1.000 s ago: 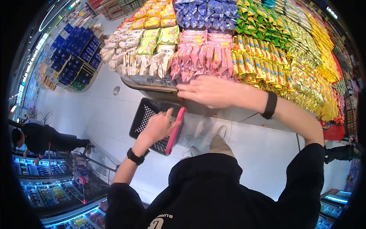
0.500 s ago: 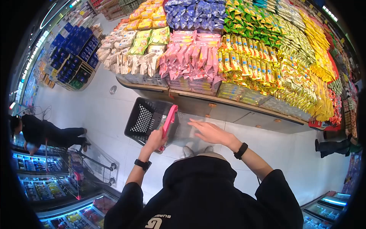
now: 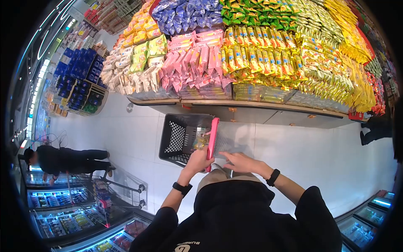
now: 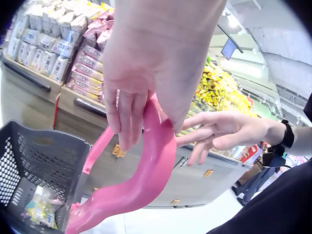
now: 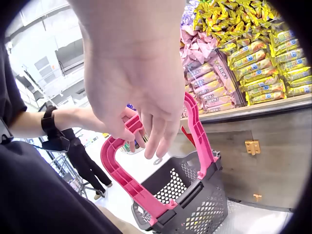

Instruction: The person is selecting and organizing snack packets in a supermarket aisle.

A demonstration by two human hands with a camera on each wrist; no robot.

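A dark grey shopping basket (image 3: 175,136) with a pink handle (image 3: 213,136) is in front of the person's legs. The left hand (image 3: 197,161) grips the handle near its closer end; in the left wrist view its fingers (image 4: 127,114) hang beside the pink bar. Just right of the handle is the right hand (image 3: 243,162), fingers extended toward it and holding nothing. In the right wrist view, the fingers (image 5: 158,134) of the right hand point down near the handle. A clear packet with yellow and pink bits (image 4: 41,209) lies at the bottom of the basket.
Ahead stands a display counter (image 3: 268,112) heaped with pink packs (image 3: 195,63), yellow packs (image 3: 260,59) and other wrapped snacks. At left, a person (image 3: 69,159) is beside a shopping cart (image 3: 103,189). Freezer cases (image 3: 67,220) line the near left.
The left hand has gone from fingers raised above the basket to gripping its handle. The right hand has drawn back from the pink packs, down and toward the handle.
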